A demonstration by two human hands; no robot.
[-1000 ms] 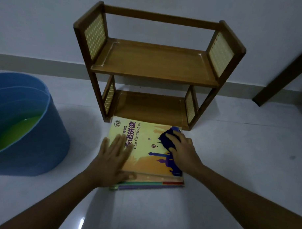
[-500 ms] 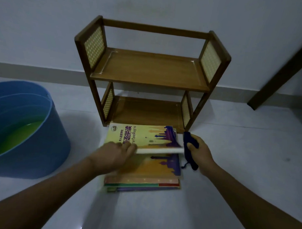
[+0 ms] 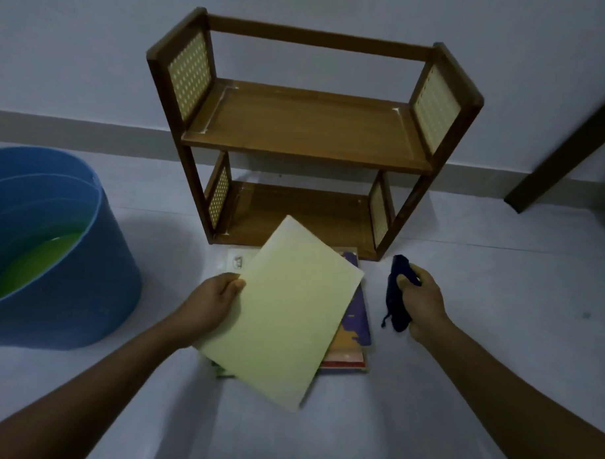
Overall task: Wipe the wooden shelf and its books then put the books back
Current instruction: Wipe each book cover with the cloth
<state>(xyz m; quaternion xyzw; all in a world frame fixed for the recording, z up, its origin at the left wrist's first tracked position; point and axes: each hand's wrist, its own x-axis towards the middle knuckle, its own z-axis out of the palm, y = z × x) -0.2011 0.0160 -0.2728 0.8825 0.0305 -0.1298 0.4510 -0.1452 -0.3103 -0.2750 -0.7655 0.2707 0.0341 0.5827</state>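
The two-tier wooden shelf (image 3: pixel 308 133) stands on the floor against the wall, both tiers bare. In front of it my left hand (image 3: pixel 212 303) grips the left edge of a thin book (image 3: pixel 284 314), lifted and turned so its plain pale-yellow back cover faces me. Under it lies a stack of books (image 3: pixel 354 329), mostly hidden. To the right of the stack my right hand (image 3: pixel 420 300) holds a dark blue cloth (image 3: pixel 396 294) bunched in its fingers, above the floor.
A large blue tub (image 3: pixel 62 279) with greenish liquid stands at the left, close to my left arm. A dark wooden beam (image 3: pixel 568 142) leans by the wall at the right. The floor is pale tile.
My left hand lifted the top book off the stack and flipped it over to its back cover. My right hand came off the cover with the cloth and moved to the right.
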